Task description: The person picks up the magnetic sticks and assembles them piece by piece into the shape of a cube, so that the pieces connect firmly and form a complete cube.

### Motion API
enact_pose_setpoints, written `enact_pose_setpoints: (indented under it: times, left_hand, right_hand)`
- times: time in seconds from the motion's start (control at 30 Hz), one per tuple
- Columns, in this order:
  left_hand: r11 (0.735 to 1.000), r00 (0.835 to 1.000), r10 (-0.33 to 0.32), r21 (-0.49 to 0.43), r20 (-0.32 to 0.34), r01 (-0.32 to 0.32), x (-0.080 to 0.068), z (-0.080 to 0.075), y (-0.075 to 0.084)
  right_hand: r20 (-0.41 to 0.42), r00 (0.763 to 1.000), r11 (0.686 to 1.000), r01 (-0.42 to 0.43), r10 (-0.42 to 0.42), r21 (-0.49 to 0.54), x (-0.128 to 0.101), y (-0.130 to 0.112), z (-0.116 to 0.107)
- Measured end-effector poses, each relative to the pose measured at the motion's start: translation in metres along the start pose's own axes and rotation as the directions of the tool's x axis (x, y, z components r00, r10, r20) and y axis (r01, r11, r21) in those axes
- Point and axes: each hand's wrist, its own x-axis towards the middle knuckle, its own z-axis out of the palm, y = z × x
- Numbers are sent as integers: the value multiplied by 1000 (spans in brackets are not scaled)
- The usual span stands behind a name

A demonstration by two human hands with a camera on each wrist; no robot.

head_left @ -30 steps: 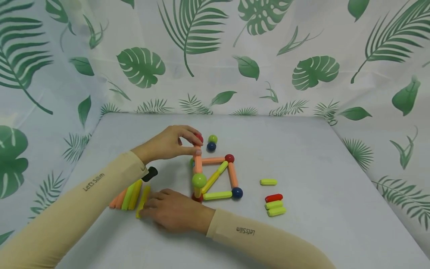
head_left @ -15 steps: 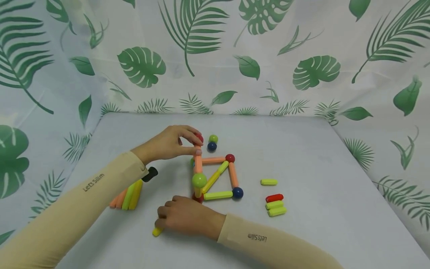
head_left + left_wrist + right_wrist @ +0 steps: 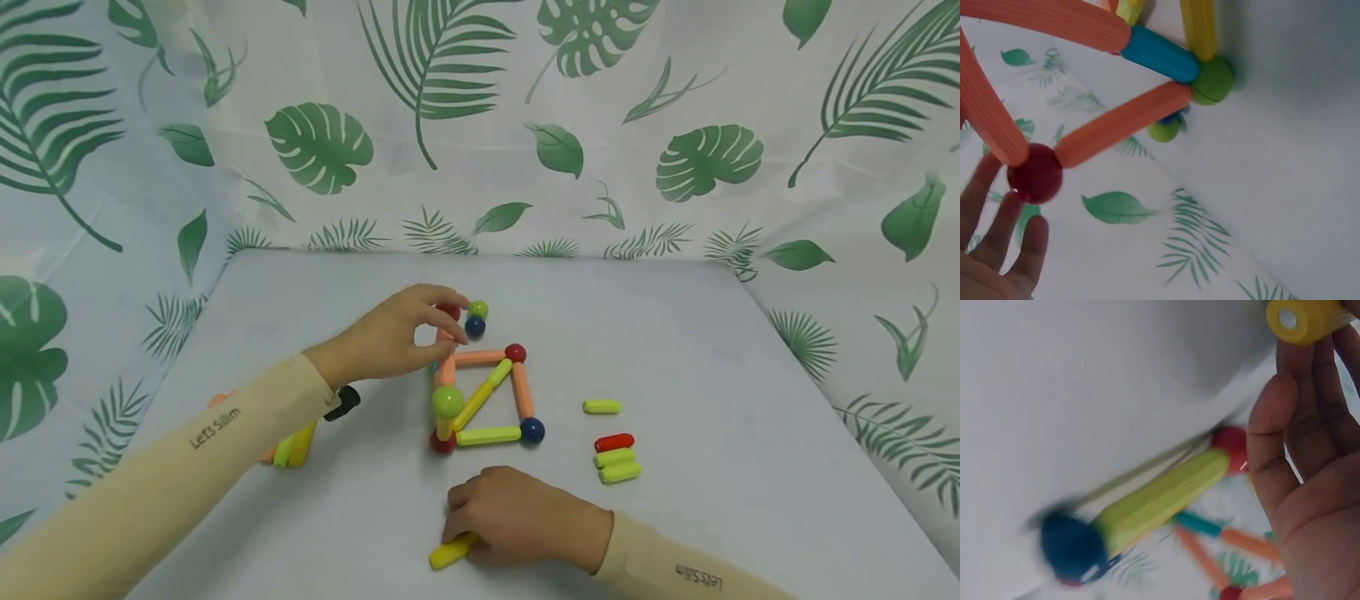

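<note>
Yellow stick (image 3: 452,552): likely light, stiff, smooth; best held mid-length
Right grip (image 3: 525,518): pinching it
Left grip (image 3: 393,333): fingers loosely parted by red ball (image 3: 1036,174), contact unclear

Yellow stick (image 3: 1311,322) in right grip (image 3: 1324,481)

Frame (image 3: 477,402) on table (image 3: 675,333); loose balls (image 3: 476,326) behind, loose sticks (image 3: 615,457) right.

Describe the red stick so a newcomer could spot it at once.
On the pale table, find the frame of sticks and balls. To its right, near three short lime-green sticks, lies the red stick, the only red one in that group.
</note>
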Motion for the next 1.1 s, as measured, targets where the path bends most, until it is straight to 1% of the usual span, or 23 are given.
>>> enact_pose_setpoints:
  times: [0.1, 0.17, 0.23, 0.3, 0.4, 0.47, 0.57, 0.63, 0.7, 0.77, 0.83, 0.87, 1.03, 1.1]
  left_hand:
    - [994, 995, 102, -32, 3, -102, -3, 1, 7]
    - [989, 990, 138, -53, 19, -137, -7, 1, 11]
    - [984, 984, 171, -65, 39, -168, -10, 0, 14]
    - [979, 979, 195, -67, 59, -191, -13, 0, 17]
    - [977, 974, 204, -85, 96, -196, -18, -2, 19]
    - [979, 974, 192, -94, 121, -181, -20, -3, 20]
    - [983, 973, 170, -98, 155, -156, -21, -5, 20]
    - [983, 972, 171, -95, 161, -158, -21, -5, 19]
    - [982, 972, 177, -90, 157, -164, -22, -4, 19]
    - [982, 973, 178, -86, 149, -167, -22, -3, 19]
    - [982, 974, 179, -77, 140, -170, -23, -2, 19]
    - [983, 975, 178, -72, 136, -169, -23, -2, 19]
    - [983, 975, 179, -58, 129, -173, -22, 0, 21]
    - [984, 976, 175, -52, 130, -169, -22, 0, 22]
  right_hand:
    - [17, 997, 994, -81, 80, 71, -18, 11, -4]
    - [24, 991, 982, -134, 132, 136, -28, 18, -9]
    - [11, 982, 958, -185, 187, 217, -36, 27, -17]
    - [-40, 973, 933, -207, 228, 293, -43, 37, -24]
    - [-149, 949, 900, -203, 278, 385, -51, 53, -37]
    - [-220, 930, 889, -183, 295, 419, -55, 64, -43]
    - [-295, 899, 865, -155, 324, 477, -59, 78, -51]
    - [-318, 880, 839, -147, 353, 523, -60, 83, -54]
    - [-318, 865, 800, -144, 387, 583, -60, 86, -56]
    - [-310, 857, 760, -137, 413, 635, -59, 85, -58]
    - [-299, 857, 727, -120, 420, 676, -57, 83, -61]
    - [-299, 860, 721, -108, 413, 685, -56, 81, -62]
    - [-327, 884, 715, -12, 335, 699, -49, 75, -66]
    - [-340, 889, 708, 25, 307, 706, -48, 74, -67]
